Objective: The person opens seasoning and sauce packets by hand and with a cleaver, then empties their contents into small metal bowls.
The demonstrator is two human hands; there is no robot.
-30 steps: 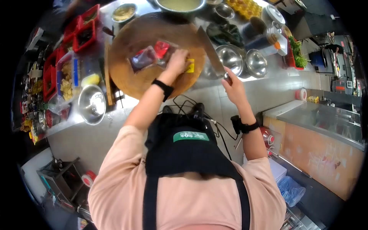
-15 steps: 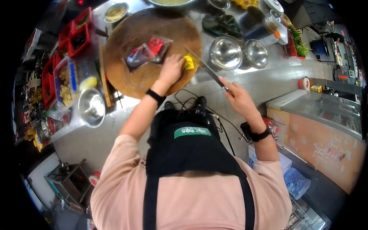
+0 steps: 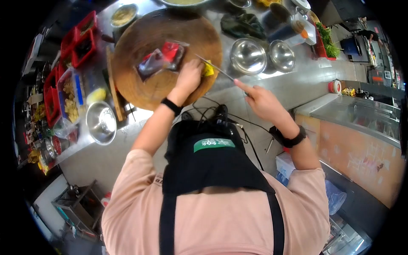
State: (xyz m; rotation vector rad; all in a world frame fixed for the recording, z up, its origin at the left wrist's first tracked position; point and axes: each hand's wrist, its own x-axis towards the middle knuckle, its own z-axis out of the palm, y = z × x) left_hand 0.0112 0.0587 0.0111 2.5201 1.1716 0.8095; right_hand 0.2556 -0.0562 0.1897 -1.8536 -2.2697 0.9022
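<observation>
A round wooden chopping block [image 3: 140, 38] carries two clear packets, one with a red label [image 3: 171, 52] and one with dark contents [image 3: 151, 66]. Near the block's right edge lies a small yellow packet [image 3: 208, 69]. My left hand [image 3: 191, 75] has its fingers curled at the left end of that yellow packet. My right hand [image 3: 262, 100] is closed on the handle of a knife [image 3: 219, 69], index finger along it. The blade is seen nearly edge-on and reaches over the yellow packet, its tip above my left fingers. Whether it touches the packet is unclear.
Two steel bowls [image 3: 248, 56] [image 3: 282, 56] stand right of the block, below a dark cloth [image 3: 242, 26]. A steel bowl [image 3: 101, 122], a yellow item [image 3: 97, 96] and red trays [image 3: 84, 46] are on the left. A person [image 3: 370, 35] is far off at the upper right.
My right hand has brought the knife leftward, turning its blade edge-on over the yellow packet. My left hand has drawn back slightly to that packet's left end. The view has shifted slightly.
</observation>
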